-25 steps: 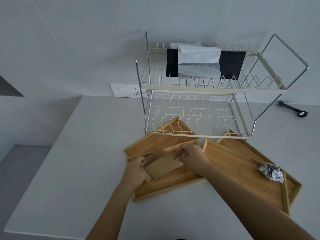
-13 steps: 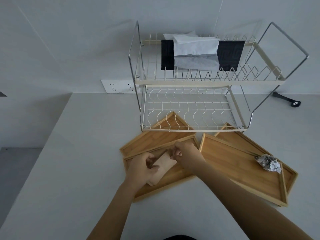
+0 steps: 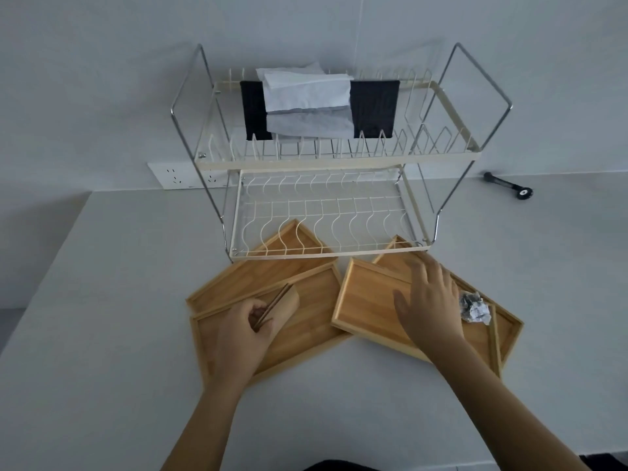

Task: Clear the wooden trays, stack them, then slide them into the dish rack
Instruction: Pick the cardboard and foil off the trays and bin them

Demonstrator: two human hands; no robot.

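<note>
Gripping folded paper (image 3: pixel 283 305), left hand (image 3: pixel 243 329) over tray (image 3: pixel 316 321)

We see a pale countertop (image 3: pixel 102 334) carrying the wire dish rack (image 3: pixel 326 212). Four wooden trays (image 3: pixel 306 321) lie before the rack, two tucked beneath it; a black tool (image 3: pixel 508 185) lies right of it.

Four flat wooden trays with low rims lie in two pairs on the white bench. The left front tray (image 3: pixel 316 321) overlaps the left back tray (image 3: pixel 265 270). The right front tray (image 3: pixel 370 300) lies on the right back tray (image 3: pixel 506 324). Behind them stands the two-level cream wire dish rack (image 3: pixel 323 212), its lower shelf above two tray corners.
</note>
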